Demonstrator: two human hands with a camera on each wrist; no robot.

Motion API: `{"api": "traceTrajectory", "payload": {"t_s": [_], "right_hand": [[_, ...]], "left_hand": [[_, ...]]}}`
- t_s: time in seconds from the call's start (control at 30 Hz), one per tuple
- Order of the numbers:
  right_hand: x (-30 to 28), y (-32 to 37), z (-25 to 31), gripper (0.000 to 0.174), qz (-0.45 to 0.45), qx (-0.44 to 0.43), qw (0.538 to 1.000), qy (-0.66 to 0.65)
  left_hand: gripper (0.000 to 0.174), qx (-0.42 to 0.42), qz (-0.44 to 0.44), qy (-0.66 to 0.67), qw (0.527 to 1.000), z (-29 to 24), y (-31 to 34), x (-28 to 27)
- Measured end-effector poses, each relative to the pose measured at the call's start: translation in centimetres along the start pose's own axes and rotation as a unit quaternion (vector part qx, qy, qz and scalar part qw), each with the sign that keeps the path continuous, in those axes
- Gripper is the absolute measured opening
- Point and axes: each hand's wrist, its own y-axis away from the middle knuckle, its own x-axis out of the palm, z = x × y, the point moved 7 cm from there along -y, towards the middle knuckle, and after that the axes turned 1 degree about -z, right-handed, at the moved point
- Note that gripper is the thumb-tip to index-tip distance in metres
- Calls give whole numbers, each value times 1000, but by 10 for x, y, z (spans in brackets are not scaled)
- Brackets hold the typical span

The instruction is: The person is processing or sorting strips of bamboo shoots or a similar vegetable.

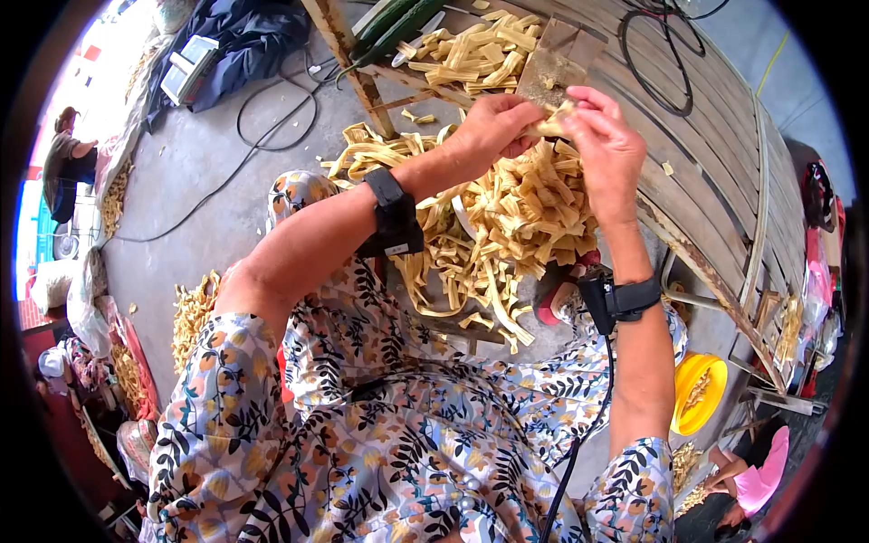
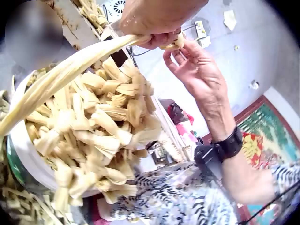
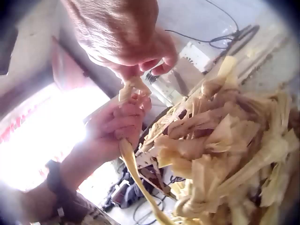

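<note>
My left hand [image 1: 498,128] grips a long pale yellow strip of tofu skin [image 2: 70,65], whose tail hangs down past the fingers in both wrist views. At the strip's short, folded end [image 3: 133,89], my right hand [image 1: 608,136] pinches with thumb and fingers. The two hands meet close together above a heap of knotted tofu skin pieces [image 1: 534,204]. In the left wrist view that heap [image 2: 93,126] overfills a white-rimmed bucket [image 2: 21,140]. Long loose strips [image 1: 434,271] hang and lie beside the heap in the head view.
A slatted wooden table [image 1: 715,154] stands at the right, with more strips [image 1: 480,54], dark green cucumbers [image 1: 394,32] and a coiled black cable [image 1: 674,81]. A yellow bucket [image 1: 699,394] is at lower right. Another cable [image 1: 195,213] crosses the floor.
</note>
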Motion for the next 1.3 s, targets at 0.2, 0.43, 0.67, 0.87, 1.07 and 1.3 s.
{"api": "traceTrajectory", "payload": {"t_s": [0.2, 0.43, 0.67, 0.87, 1.07, 1.3], "right_hand": [[-36, -11, -31, 12, -113, 146, 964, -191], [-6, 7, -34, 21, 50, 294, 939, -169], [18, 14, -34, 14, 85, 290, 925, -229], [9, 10, -39, 13, 83, 322, 906, -261], [10, 5, -38, 17, 87, 278, 944, -153], [-7, 0, -45, 17, 14, 300, 939, -165]], "left_hand": [[29, 15, 119, -49, 992, -11, 9, 9], [23, -101, 231, 131, 959, 6, 15, 4], [20, -141, 281, 193, 930, 10, 18, 11], [19, -135, 258, 170, 941, 8, 14, 4], [18, -163, 241, 157, 944, 13, 15, 2], [18, -156, 229, 148, 949, 12, 12, 2]]}}
